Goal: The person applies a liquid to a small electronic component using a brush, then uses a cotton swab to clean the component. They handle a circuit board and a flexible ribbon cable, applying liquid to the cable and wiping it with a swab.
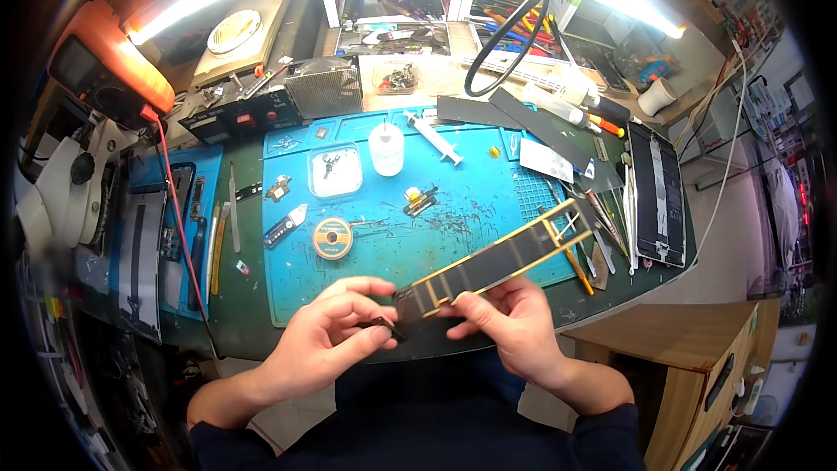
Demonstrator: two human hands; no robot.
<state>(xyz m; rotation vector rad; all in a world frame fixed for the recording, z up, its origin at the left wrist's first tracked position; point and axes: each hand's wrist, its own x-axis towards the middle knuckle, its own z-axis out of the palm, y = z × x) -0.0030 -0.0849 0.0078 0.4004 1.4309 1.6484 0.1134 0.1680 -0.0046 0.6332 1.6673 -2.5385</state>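
Left hand (336, 327), in head view: the fingers are bent and pinch a small dark piece (382, 326); if it is joined to the panel, I cannot tell.
Right hand (521, 323): it grips, between thumb and fingers, the lower edge of a long narrow black panel with golden-yellow borders (490, 264).
Black panel: it lies aslant, one end just beside the left fingertips, the other end beyond the right hand.
Good grip: it seems better to hold by the borders, with light pressure, so the thin panel does not bend.
Two hands together: they should move as one, in case a connection exists.
Blue rectangular work mat (466, 209): in front of both hands, it can give support.
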